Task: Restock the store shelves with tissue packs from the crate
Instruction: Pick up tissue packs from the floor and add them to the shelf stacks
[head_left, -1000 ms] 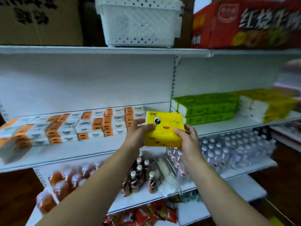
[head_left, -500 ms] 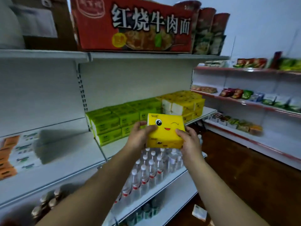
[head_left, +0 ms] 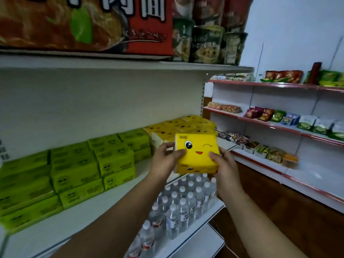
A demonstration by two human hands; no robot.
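A yellow tissue pack (head_left: 196, 155) with a winking cartoon face is held in front of me at mid-shelf height. My left hand (head_left: 164, 161) grips its left side, thumb on the front. My right hand (head_left: 224, 167) grips its right side. Just behind it, stacked yellow tissue packs (head_left: 186, 127) fill the right end of the white shelf (head_left: 78, 220). Green tissue packs (head_left: 74, 168) are stacked to their left. The crate is out of view.
Water bottles (head_left: 182, 202) stand on the shelf below my hands. A red noodle carton (head_left: 93, 23) and cup noodles (head_left: 208, 34) sit on the top shelf. Red-edged snack shelves (head_left: 279, 125) line the right wall over a brown floor (head_left: 279, 220).
My view has swung right along the shelf, past the orange and white packs to the green and yellow stacks. Both hands keep the same hold on the yellow pack, now closer to the yellow stack.
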